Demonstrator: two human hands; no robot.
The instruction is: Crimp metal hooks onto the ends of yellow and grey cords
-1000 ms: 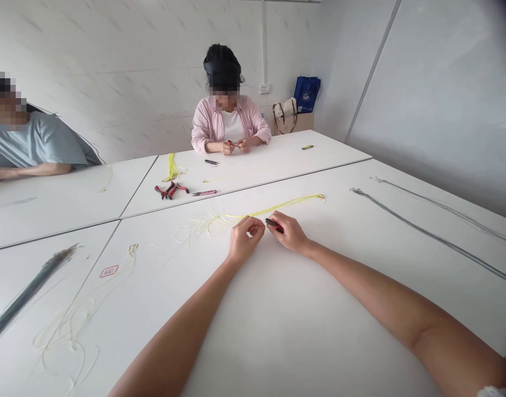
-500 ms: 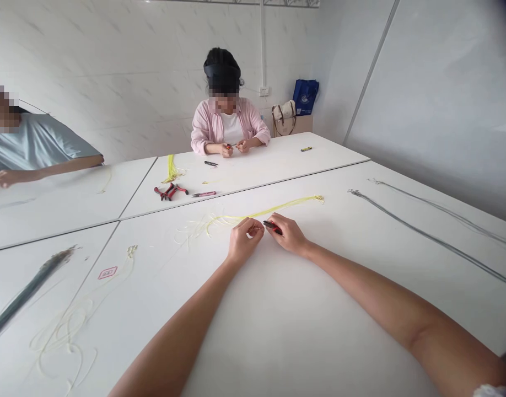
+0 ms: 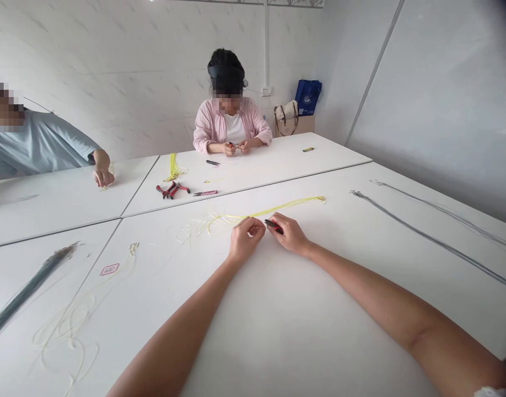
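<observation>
Snips (image 3: 273, 225) pinched in right hand (image 3: 292, 234), left hand (image 3: 245, 240) closed on yellow cord (image 3: 236, 218).

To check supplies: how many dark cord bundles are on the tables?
3: one long bundle and a fainter one at right, one bundle at near left.

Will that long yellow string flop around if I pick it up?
The thin yellow cord will probably flop, since its loose end lies in curling, splayed strands near the person's left hand. It looks light too, so a push would probably slide it.
</observation>
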